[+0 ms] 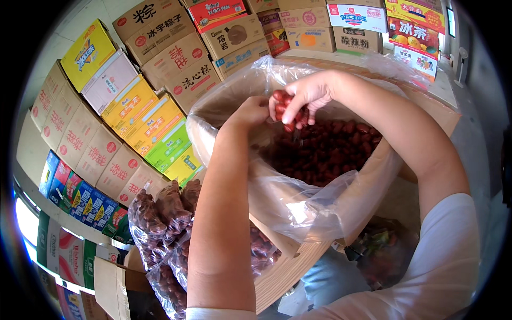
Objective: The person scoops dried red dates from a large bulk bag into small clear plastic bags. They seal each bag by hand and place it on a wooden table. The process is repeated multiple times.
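A large cardboard box (426, 109) lined with a clear plastic bag (304, 213) holds a heap of dark red dates (328, 152). Over it, my right hand (312, 93) is closed around several shiny red dates (281, 106), some showing between thumb and fingers. My left hand (252, 113) is beside it above the box's left part, its fingers curled and nearly touching the right hand's dates. What the left hand grips, if anything, is hidden.
Filled clear bags of dates (162, 229) lie left of the box on a wooden surface (290, 274). Stacked cartons (93, 152) line the left and back. An open carton (114, 290) stands at the lower left. A clear bag with mixed contents (384, 250) sits below the box.
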Demonstrator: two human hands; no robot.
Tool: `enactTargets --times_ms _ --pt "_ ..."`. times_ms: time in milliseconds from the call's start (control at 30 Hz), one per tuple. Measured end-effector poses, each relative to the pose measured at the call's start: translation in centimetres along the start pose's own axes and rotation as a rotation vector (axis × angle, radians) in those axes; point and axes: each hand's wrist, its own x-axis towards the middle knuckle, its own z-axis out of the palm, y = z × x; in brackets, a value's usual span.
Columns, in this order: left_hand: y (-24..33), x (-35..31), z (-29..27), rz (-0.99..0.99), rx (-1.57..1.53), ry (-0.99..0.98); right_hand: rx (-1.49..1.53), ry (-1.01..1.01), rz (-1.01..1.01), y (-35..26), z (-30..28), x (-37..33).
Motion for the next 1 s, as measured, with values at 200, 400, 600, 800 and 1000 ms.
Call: enactTargets --times_ms 200,400,600,800,1000 --pt "0.3 -0.9 0.2 0.0 -0.055 0.024 0.172 0.45 -0.076 1.6 -1.6 3.2" --pt "0.6 -1.2 -0.2 -0.01 -0.038 0.005 0.364 0.617 -0.236 1.7 -0.6 5.0" --pt "0.0 -0.7 0.4 -0.038 -0.089 0.075 0.453 0.668 -0.356 1.8 0.0 5.4" --pt "0.5 -1.0 0.0 -0.034 -0.093 0.007 0.478 0.661 -0.388 1.8 0.2 5.4" --pt "-0.4 -0.1 0.4 -0.129 -0.02 0.193 0.062 0.782 -0.127 3.4 -2.1 4.9"
